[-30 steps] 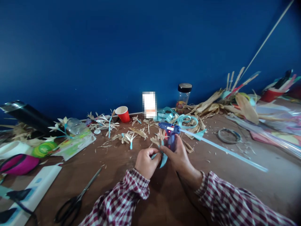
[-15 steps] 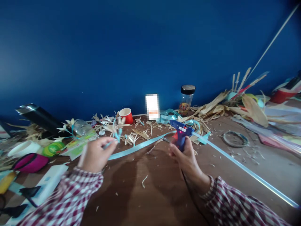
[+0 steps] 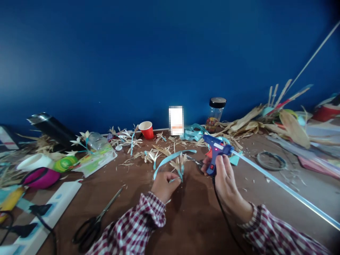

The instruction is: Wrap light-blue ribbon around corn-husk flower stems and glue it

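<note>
My left hand (image 3: 166,187) pinches the blue-wrapped stem of a small husk flower (image 3: 179,163), its pale petals pointing up. A light blue ribbon (image 3: 170,158) curves up from beside that hand toward the middle of the table. In my right hand (image 3: 227,187) is a blue glue gun (image 3: 215,152), held by its handle, with a small red light lit. The long clear glue stick (image 3: 285,189) runs out of its back to the lower right. The nozzle points up and left, apart from the flower. Another husk flower (image 3: 152,157) lies behind my left hand.
Black scissors (image 3: 91,225) lie at the lower left, beside a white power strip (image 3: 54,214) with plugs. A red paper cup (image 3: 147,131), a lidded jar (image 3: 215,113) and a dark bottle (image 3: 53,129) are along the wall. Dry husks (image 3: 247,124) pile up at the right.
My left hand has moved right with the flower, closer to the glue gun, uncovering the scissors. The glue gun has shifted slightly right and down, and my right-hand fingers have straightened somewhat.
</note>
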Demonstrator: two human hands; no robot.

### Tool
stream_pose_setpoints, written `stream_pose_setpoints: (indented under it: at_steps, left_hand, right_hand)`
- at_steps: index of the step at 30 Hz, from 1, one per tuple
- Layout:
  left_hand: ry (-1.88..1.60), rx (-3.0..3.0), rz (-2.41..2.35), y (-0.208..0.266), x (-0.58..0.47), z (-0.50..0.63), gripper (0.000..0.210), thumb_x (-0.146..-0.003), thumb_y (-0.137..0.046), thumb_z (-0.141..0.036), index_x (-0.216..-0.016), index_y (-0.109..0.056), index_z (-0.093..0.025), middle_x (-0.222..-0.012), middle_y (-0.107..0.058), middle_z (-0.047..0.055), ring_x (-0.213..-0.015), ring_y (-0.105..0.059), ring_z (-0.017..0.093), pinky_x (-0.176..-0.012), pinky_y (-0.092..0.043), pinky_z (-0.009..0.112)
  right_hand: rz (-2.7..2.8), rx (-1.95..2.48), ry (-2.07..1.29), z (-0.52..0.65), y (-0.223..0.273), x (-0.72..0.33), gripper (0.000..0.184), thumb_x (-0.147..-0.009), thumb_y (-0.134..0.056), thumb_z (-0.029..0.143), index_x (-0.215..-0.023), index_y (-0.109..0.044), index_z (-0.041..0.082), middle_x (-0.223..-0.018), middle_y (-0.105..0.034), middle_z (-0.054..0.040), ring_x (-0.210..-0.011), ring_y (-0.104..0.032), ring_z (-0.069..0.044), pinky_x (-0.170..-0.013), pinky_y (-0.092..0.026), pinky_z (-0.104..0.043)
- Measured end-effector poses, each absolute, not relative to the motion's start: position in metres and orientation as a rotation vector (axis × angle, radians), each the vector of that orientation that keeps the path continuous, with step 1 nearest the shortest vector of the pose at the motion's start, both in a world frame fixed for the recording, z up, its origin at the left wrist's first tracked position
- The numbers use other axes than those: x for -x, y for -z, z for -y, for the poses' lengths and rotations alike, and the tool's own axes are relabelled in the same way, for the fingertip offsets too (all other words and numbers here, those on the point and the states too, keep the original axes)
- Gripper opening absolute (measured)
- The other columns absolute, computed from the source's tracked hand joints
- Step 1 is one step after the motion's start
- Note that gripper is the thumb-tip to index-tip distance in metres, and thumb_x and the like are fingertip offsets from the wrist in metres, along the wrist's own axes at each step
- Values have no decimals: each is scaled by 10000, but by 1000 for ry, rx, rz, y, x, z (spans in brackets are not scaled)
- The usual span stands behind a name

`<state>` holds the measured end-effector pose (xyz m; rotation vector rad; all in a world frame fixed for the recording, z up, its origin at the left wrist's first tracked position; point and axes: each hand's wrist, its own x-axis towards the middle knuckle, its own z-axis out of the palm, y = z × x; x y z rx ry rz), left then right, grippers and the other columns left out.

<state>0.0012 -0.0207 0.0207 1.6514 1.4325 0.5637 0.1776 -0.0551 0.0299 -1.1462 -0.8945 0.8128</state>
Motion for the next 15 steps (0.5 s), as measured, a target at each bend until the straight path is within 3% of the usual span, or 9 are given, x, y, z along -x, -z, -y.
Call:
stream_pose_setpoints:
  at_steps: [4, 15]
  left_hand:
    - [-521, -1706, -1498, -11, -11, 17, 189, -671, -576, -294, -591, -668, -150, -459, -547, -15, -471, -484, 121, -461, -334, 231]
    - [-401, -2041, -1564, -4, -6, 24, 221, -759, -488, -297, -723, -690, -213, -695, -675, 27, -673, -601, 176, -599, -393, 273]
  right_hand:
    - [874, 1102, -777, 57, -36, -187, 207, -904, -385, 400, -919, -468, 210, -795, -587, -23, -649, -569, -143, -559, -473, -293]
    - [1288, 1122, -903, 81, -29, -194, 219, -930, -350, 382, -937, -470, 199, -802, -564, -19, -609, -522, -108, -561, -440, -240]
